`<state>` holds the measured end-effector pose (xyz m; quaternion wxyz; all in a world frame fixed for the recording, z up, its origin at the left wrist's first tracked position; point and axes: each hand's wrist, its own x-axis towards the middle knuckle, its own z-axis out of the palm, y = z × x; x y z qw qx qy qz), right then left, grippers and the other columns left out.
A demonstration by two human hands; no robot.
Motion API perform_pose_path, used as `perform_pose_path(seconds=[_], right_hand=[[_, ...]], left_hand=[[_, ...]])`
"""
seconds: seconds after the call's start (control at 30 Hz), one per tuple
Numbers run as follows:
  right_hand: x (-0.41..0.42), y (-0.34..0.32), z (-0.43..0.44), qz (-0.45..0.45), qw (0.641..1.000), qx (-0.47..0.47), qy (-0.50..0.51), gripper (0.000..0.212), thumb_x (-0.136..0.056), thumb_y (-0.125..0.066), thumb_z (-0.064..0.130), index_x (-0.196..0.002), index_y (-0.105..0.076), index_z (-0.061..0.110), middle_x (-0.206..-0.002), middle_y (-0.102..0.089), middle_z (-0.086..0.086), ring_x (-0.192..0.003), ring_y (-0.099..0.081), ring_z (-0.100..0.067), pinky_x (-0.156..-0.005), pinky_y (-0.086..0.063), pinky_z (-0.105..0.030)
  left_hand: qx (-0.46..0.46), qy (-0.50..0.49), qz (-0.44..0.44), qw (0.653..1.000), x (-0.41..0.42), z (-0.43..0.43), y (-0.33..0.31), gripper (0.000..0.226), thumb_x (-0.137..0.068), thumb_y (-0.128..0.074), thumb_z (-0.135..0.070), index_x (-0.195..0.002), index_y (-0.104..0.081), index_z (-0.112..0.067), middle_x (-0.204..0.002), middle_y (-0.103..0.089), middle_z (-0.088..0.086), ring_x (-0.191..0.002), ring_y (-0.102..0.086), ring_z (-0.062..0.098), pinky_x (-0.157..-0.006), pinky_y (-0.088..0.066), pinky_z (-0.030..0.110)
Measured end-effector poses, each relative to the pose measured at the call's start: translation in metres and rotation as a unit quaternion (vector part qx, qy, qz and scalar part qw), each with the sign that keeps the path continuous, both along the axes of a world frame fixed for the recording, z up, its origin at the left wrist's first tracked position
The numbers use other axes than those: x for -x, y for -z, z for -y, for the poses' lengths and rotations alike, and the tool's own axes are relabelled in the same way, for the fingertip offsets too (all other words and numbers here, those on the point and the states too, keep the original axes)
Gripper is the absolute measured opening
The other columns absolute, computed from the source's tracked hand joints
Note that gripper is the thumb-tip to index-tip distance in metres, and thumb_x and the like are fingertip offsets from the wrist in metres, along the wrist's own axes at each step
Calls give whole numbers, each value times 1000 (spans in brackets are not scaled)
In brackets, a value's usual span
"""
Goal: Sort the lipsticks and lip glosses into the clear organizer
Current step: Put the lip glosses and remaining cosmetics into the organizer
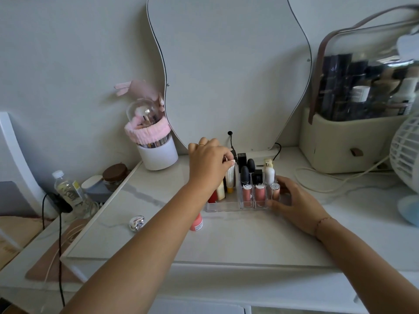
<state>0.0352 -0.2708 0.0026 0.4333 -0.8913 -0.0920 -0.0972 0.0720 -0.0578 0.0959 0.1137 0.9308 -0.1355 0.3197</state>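
**Both hands at the organizer**

The clear organizer [223, 207] sits on the white tabletop [226, 241] in front of the mirror [226, 64]. The left hand [209, 165] reaches over its left compartment, its grip pinched on the top of a white tube [230, 177] standing upright there, beside a cream tube [220, 191] and a red one [212, 197]. The right hand [297, 206] rests against the organizer's right end, fingers [273, 203] curled narrowly around the front corner without lifting anything. Three pink glosses [247, 193] stand in the front cells, and black lipsticks [244, 174] stand behind them. A pink tube [196, 224] lies on the tabletop, partly hidden by the left forearm. A silver clip [136, 222] lies farther left.
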Motion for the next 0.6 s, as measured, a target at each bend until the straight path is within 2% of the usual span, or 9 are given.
perform_pose_path(seconds=[0.3,0.47,0.53,0.6], right_hand=[[1,-2,-1,-2,1000,-4,-6,68,-73,-74,34,-133,-42,27,-120,-58,6,-111,-55,-10,-91,-39,-23],[1,-1,-1,-4,1000,-4,-4,69,-74,-74,33,-134,-42,24,-121,-58,5,-112,-54,-11,-90,-37,-22],[1,-1,-2,-5,1000,-5,-4,68,-74,-74,32,-134,-42,24,-119,-58,6,-111,-54,-11,-88,-36,-21],[2,-2,-2,-5,1000,-4,-6,67,-74,-74,31,-134,-42,24,-118,-58,6,-110,-55,-11,-88,-36,-22]], left_hand=[[30,30,25,999,10,-12,-1,18,-74,-72,-38,-89,-68,-30,-95,-61,-7,-99,-48,19,-76,-17,27],[104,53,55,992,49,-52,14,21,-74,-70,-40,-89,-70,-24,-94,-63,-5,-94,-51,19,-80,-33,33],[118,56,9,991,68,-69,32,21,-77,-70,-38,-91,-70,-22,-94,-63,-4,-94,-52,18,-82,-36,33],[126,60,-94,986,80,-78,50,27,-77,-71,-36,-98,-70,-19,-96,-63,-3,-96,-54,18,-84,-40,34]])
